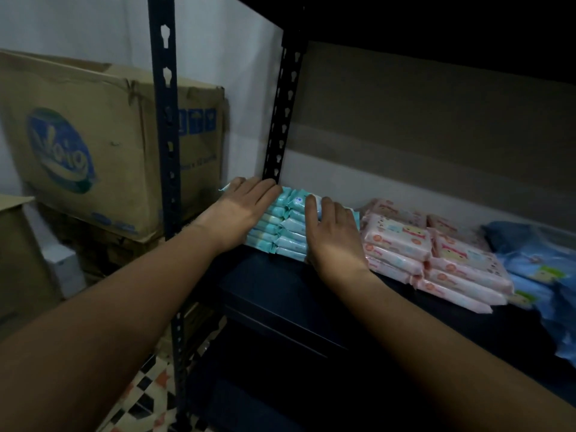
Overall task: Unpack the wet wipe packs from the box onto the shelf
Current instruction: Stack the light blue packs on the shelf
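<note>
Teal wipe packs are lying beside pink packs and blue packs; the brown cardboard box is showing a blue oval logo.

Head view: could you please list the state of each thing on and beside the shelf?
Teal wipe packs: stacked on the shelf's left end, pressed between both hands.
Left hand: flat, fingers straight against the stack's left side.
Right hand: fingers straight, against its right side.
Pink wipe packs: stacked, lying flat.
Blue packs: piled loosely.
Cardboard box: top flap raised.
</note>
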